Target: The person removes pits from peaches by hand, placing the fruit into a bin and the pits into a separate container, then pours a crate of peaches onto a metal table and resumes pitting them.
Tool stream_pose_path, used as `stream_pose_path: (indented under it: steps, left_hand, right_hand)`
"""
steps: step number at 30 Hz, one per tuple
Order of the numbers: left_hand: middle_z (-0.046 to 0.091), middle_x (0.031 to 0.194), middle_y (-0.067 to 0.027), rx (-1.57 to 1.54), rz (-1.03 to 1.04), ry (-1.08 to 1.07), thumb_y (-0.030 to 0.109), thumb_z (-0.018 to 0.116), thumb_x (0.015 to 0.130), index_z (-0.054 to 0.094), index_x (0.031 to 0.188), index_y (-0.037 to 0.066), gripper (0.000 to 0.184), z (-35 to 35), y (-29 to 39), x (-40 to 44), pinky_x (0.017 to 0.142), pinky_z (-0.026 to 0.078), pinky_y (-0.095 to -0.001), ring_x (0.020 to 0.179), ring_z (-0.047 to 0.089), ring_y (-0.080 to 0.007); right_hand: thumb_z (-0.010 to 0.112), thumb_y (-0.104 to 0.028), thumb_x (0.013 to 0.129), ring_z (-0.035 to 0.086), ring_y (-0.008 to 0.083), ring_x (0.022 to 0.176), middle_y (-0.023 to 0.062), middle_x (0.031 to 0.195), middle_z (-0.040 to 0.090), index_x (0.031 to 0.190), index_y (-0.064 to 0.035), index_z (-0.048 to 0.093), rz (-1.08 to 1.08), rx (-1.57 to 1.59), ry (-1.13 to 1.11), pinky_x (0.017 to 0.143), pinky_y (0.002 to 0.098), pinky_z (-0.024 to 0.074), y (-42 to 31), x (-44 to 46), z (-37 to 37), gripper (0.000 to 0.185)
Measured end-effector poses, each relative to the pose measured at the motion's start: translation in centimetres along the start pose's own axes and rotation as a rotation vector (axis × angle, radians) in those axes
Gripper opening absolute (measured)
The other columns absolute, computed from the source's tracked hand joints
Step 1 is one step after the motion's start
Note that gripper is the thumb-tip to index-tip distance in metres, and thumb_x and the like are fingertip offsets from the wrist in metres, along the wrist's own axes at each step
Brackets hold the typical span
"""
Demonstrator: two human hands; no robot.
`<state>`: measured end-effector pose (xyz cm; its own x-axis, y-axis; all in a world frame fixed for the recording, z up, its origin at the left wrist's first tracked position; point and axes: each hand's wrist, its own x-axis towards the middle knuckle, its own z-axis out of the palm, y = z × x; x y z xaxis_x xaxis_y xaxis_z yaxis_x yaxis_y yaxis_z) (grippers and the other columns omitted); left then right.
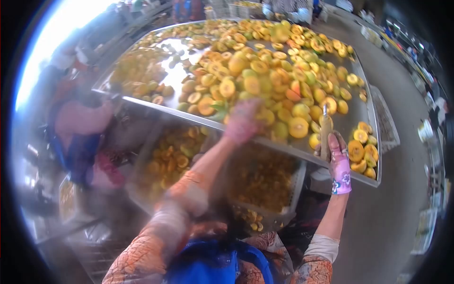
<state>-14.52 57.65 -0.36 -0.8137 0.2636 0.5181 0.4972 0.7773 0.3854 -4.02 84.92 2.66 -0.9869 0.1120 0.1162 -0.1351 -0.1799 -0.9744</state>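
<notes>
Gripping a tool [325, 127]: right hand [338, 156], closed around it. Left hand [243, 120]: blurred at fruit [298, 127] on bench [170, 111]; grip cannot be determined.

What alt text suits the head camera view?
A blurred, pink-gloved left hand extends over a shiny metal table heaped with yellow-orange fruit, many halved; the right hand, in a flowered pink glove, holds a slim tan-handled tool with a metal tip.
</notes>
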Motion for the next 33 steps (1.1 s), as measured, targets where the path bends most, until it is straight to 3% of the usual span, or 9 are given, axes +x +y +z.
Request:
stream_pose_path:
  steps: [5,14,18,20,23,25,27,29,33]
  left_hand:
    - [0.052,0.122,-0.0146,-0.130,-0.040,0.053,0.014,0.076,0.067,0.045,0.130,0.006,0.070,-3.5,5.1,-1.0,0.097,0.039,-0.0419,0.111,0.048,-0.0345]
    - [0.051,0.121,-0.0164,-0.078,0.298,0.007,-0.001,0.074,0.060,0.037,0.136,0.009,0.086,-3.2,9.0,-2.4,0.095,0.042,-0.0402,0.111,0.048,-0.0370]
    - [0.051,0.124,-0.0141,-0.225,0.181,-0.074,-0.002,0.072,0.066,0.037,0.136,0.008,0.079,-4.7,10.1,-3.8,0.097,0.041,-0.0397,0.114,0.048,-0.0335]
    - [0.048,0.127,-0.0137,-0.963,-0.018,-0.051,0.013,0.064,0.082,0.037,0.137,0.006,0.062,-5.0,10.1,-4.3,0.097,0.040,-0.0369,0.119,0.046,-0.0249]
    - [0.045,0.131,-0.0105,-1.515,-0.209,-0.001,0.029,0.060,0.089,0.035,0.137,0.001,0.062,-4.6,8.2,-4.4,0.100,0.036,-0.0355,0.122,0.042,-0.0209]
    - [0.049,0.127,-0.0123,-1.591,-0.304,0.092,0.044,0.055,0.090,0.041,0.132,-0.003,0.064,-4.0,8.2,-4.3,0.100,0.037,-0.0345,0.117,0.047,-0.0210]
    - [0.054,0.120,-0.0140,-1.834,-0.638,-0.193,0.045,0.041,0.095,0.048,0.126,-0.003,0.057,-4.1,8.3,-4.3,0.098,0.039,-0.0357,0.110,0.052,-0.0221]
    - [0.058,0.110,-0.0102,-1.651,-0.531,-0.315,0.058,0.044,0.090,0.053,0.118,-0.003,0.068,-5.2,10.5,-5.5,0.090,0.042,-0.0306,0.100,0.055,-0.0181]
    - [0.060,0.104,-0.0083,-1.296,-0.379,-0.049,0.048,0.045,0.094,0.057,0.112,-0.001,0.053,-2.7,10.9,-6.8,0.086,0.042,-0.0284,0.092,0.056,-0.0168]
  right_hand:
    - [0.068,-0.024,0.081,0.059,0.0143,0.068,0.0076,0.084,0.060,0.112,-0.0031,0.053,0.157,0.431,-0.191,0.058,0.0287,0.0499,0.5,-1.7,2.1,0.040]
    - [0.066,-0.016,0.083,0.056,0.0115,0.072,0.0006,0.088,0.057,0.123,-0.0090,0.048,0.317,0.306,-0.166,0.056,0.0262,0.0441,1.9,-2.4,7.3,0.044]
    - [0.066,-0.015,0.082,0.057,0.0136,0.074,0.0022,0.093,0.059,0.122,-0.0062,0.050,0.414,0.275,-0.085,0.060,0.0276,0.0466,2.7,-2.0,6.7,0.044]
    - [0.068,-0.017,0.081,0.057,0.0119,0.071,0.0022,0.088,0.060,0.115,-0.0056,0.054,0.442,0.317,-0.033,0.057,0.0253,0.0459,1.7,-2.5,6.9,0.038]
    - [0.070,-0.018,0.079,0.056,0.0101,0.065,0.0013,0.079,0.059,0.107,-0.0049,0.058,0.417,0.345,-0.037,0.053,0.0239,0.0443,0.5,-2.8,7.0,0.034]
    - [0.071,-0.017,0.074,0.058,0.0139,0.080,0.0039,0.100,0.061,0.122,-0.0074,0.053,0.352,0.251,-0.136,0.066,0.0281,0.0487,0.0,-2.9,7.0,0.052]
    - [0.070,-0.017,0.073,0.057,0.0128,0.078,0.0036,0.099,0.061,0.121,-0.0069,0.053,0.374,0.210,-0.160,0.066,0.0262,0.0475,-0.3,-2.9,7.5,0.052]
    - [0.069,-0.018,0.075,0.056,0.0109,0.076,0.0033,0.098,0.061,0.120,-0.0063,0.053,0.372,0.017,-0.205,0.066,0.0252,0.0461,0.0,-2.8,7.8,0.049]
    - [0.066,-0.017,0.080,0.056,0.0117,0.079,0.0043,0.098,0.061,0.120,-0.0051,0.053,0.221,0.002,-0.131,0.070,0.0265,0.0466,2.6,-2.6,7.1,0.044]
